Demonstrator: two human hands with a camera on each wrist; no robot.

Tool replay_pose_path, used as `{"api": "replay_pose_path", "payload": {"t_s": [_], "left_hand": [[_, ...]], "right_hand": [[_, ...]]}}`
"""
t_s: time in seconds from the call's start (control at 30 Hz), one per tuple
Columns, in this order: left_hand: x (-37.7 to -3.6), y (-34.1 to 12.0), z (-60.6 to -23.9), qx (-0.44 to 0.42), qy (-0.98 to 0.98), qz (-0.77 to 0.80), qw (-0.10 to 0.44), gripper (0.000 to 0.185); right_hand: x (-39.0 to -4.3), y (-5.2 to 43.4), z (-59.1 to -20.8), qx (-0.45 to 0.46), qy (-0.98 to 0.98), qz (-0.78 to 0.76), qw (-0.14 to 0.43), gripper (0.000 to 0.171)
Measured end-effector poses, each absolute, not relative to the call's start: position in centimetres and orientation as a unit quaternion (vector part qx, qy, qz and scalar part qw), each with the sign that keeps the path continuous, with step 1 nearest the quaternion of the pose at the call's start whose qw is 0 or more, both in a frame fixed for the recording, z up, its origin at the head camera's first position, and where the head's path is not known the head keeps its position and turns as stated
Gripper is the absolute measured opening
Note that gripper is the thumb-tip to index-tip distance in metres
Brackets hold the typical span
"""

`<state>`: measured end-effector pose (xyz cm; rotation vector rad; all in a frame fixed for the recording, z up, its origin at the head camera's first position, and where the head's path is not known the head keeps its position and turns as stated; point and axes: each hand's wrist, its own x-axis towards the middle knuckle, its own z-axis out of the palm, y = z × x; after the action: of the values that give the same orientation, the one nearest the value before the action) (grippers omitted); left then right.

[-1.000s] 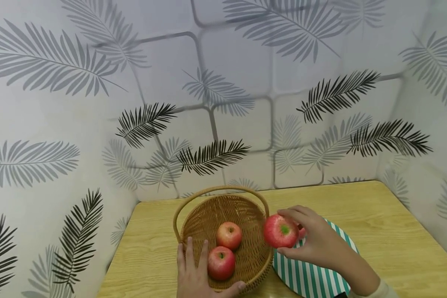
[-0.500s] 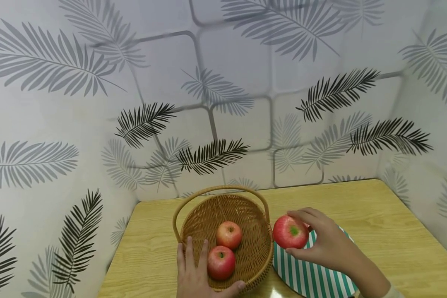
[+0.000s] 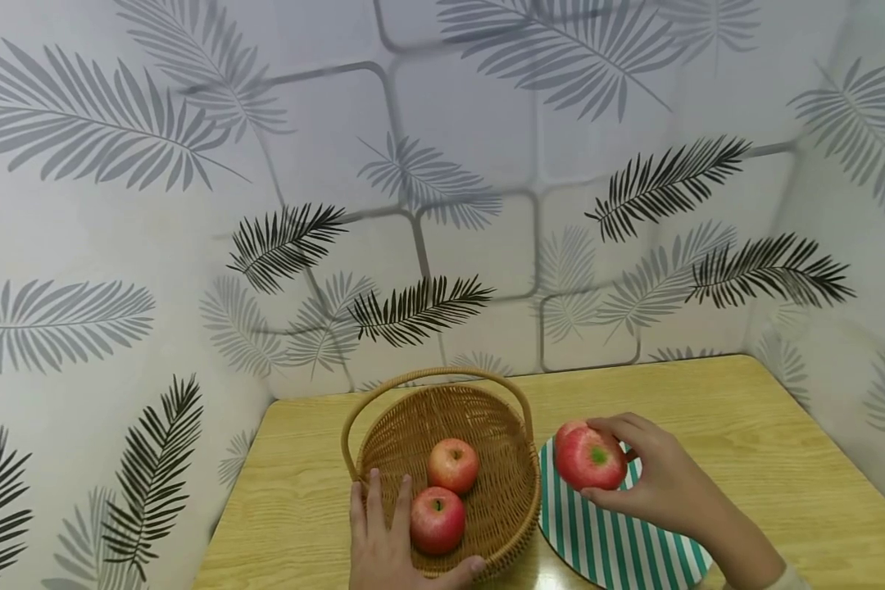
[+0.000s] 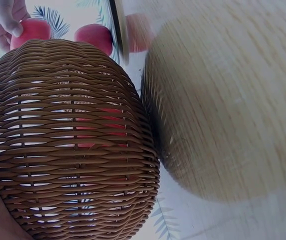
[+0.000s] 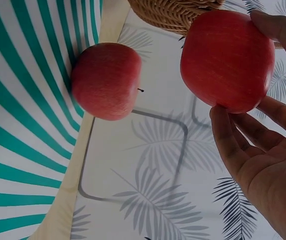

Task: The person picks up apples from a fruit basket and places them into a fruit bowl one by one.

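Note:
My right hand [image 3: 660,475] holds a red apple [image 3: 588,457] by its sides, fingers above and thumb below, over a round green-and-white striped board [image 3: 612,549]. A second apple [image 5: 107,81] sits on that board; in the head view the held one mostly covers it. Left of the board stands a wicker basket [image 3: 487,426] with an arched handle. Two apples lie in it, a paler one [image 3: 453,465] behind a redder one [image 3: 438,520]. My left hand [image 3: 391,541] rests on the basket's near left rim, fingers straight and spread, thumb along the front rim.
Basket and board stand on a light wooden table [image 3: 280,483]. Behind it rises a wall [image 3: 479,246] with a leaf pattern. The basket's tall handle [image 3: 442,373] arches over its back side.
My right hand has carried the apple rightward, away from the basket's rim and over the striped board. My left hand, the basket and its two apples have stayed in place.

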<state>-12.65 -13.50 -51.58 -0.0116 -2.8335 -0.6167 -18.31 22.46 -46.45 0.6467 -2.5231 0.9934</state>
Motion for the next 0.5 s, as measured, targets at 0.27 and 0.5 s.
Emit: {"api": "replay_pose_path", "payload": {"t_s": [0.27, 0.5], "left_hand": [[-12.5, -13.5, -51.7, -0.01, -0.968, -0.215, 0.13, 0.135], [-12.6, -13.7, -51.7, -0.009, -0.969, -0.212, 0.124, 0.137]], "right_hand": [[-18.4, 23.4, -47.2, 0.205, -0.898, 0.348, 0.175, 0.076], [-18.7, 24.2, -47.5, 0.194, -0.903, 0.338, 0.183, 0.075]]}}
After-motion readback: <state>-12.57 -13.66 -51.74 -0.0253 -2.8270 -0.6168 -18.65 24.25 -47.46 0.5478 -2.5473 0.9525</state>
